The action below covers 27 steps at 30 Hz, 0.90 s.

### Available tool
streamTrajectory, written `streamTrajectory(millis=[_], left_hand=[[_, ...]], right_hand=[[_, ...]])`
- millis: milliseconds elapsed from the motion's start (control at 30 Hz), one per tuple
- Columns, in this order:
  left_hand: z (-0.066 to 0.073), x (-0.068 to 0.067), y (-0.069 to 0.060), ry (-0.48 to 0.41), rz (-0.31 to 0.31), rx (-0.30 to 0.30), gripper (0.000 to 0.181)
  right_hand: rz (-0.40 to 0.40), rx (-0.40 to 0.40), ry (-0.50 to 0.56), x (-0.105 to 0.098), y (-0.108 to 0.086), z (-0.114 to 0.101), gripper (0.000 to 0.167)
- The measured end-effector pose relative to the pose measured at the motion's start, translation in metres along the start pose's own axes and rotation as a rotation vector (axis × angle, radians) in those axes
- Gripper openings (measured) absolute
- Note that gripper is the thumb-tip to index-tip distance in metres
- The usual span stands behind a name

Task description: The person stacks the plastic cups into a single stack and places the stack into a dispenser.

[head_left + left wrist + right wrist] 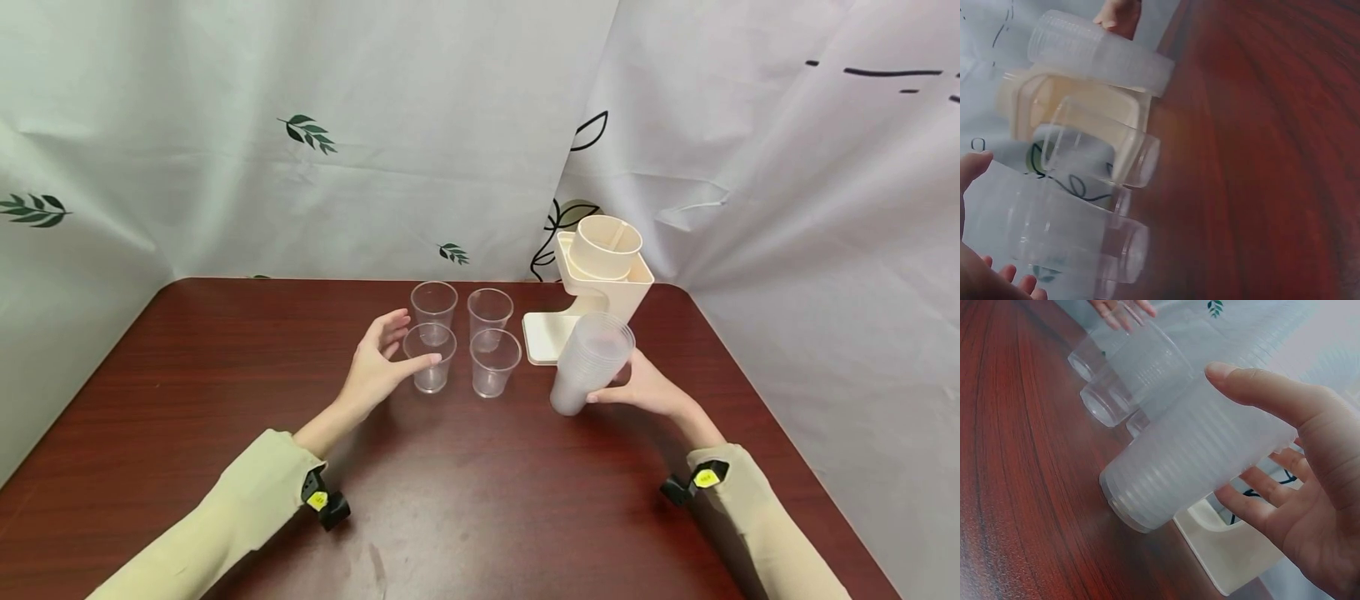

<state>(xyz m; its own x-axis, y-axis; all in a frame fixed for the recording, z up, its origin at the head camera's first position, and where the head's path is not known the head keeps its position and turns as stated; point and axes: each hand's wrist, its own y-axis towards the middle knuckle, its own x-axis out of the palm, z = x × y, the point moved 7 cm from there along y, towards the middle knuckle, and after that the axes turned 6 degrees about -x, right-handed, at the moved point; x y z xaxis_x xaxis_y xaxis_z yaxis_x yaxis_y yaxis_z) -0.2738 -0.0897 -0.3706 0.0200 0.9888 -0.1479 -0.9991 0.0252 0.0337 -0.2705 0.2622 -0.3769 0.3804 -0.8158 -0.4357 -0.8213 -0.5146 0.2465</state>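
Several clear plastic cups stand upright in two short rows, among them a front-left cup (431, 380) and a front-right cup (491, 382). Beside the front-left cup is my left hand (372, 367), its fingers spread and its thumb stretched across the cup's near side; whether it touches is unclear. My right hand (647, 385) holds a tall stack of nested plastic cups (585, 371), thumb on one side and fingers on the other. The stack leans, its mouth tipped to the right. In the right wrist view the stack's base (1138, 506) is close to the tabletop.
Behind the stack stands a cream-coloured stand (626, 296) with a round tube on top and a flat base plate (546, 335). Dark red-brown wood forms the table (480, 500). White curtains (375, 192) with leaf prints hang at its back and right.
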Motion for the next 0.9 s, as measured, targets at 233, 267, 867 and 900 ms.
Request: streamTrajectory(millis=[233, 267, 867, 900], left_hand=[[-0.017, 0.006, 0.002, 0.038, -0.025, -0.048, 0.086], [-0.019, 0.007, 0.003, 0.041, -0.028, -0.055, 0.086], [-0.029, 0.017, 0.004, 0.074, -0.082, -0.078, 0.085], [-0.029, 0.018, 0.004, 0.073, -0.082, -0.076, 0.085]], right_hand=[[0.002, 0.004, -0.007, 0.0, 0.0, 0.001, 0.08], [0.003, 0.002, -0.009, 0.0, 0.0, 0.001, 0.08], [-0.001, 0.003, -0.001, 0.0, -0.001, 0.002, 0.079], [0.001, 0.003, 0.001, 0.0, -0.001, 0.002, 0.079]])
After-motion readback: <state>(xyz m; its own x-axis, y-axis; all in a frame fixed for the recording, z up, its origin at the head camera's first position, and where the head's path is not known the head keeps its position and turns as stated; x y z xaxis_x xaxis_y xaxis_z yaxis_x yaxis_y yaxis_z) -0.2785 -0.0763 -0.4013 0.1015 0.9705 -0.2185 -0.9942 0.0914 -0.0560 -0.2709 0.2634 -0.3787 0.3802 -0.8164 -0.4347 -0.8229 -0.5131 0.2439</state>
